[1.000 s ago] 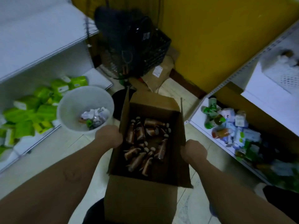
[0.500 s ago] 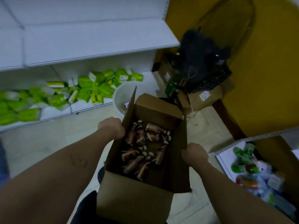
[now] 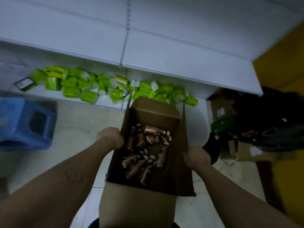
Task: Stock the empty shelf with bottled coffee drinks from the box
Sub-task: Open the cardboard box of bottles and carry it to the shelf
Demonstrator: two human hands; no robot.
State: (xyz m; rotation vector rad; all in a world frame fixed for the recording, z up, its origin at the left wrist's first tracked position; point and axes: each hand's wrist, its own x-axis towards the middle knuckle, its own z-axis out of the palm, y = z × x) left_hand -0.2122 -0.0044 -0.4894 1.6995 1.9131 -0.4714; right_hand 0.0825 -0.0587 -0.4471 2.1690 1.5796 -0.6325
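An open cardboard box [image 3: 139,201] is held in front of me, above the floor. Several brown bottled coffee drinks [image 3: 144,148] with white caps lie jumbled in its bottom. My left hand [image 3: 111,138] grips the box's left wall near the upright flap. My right hand [image 3: 196,157] grips the right wall. Ahead stands a white shelf unit; its wide middle shelf [image 3: 172,61] is bare.
Green packets [image 3: 107,89] lie scattered on the bottom shelf behind the box. A blue plastic stool [image 3: 26,124] stands on the floor at left. A white bucket [image 3: 197,129], cardboard boxes and a dark basket [image 3: 266,125] crowd the right, by a yellow wall.
The view has swung left from the yellow wall to face the white shelf unit. The box has turned with me, both hands still gripping its sides. The blue stool has come into view.
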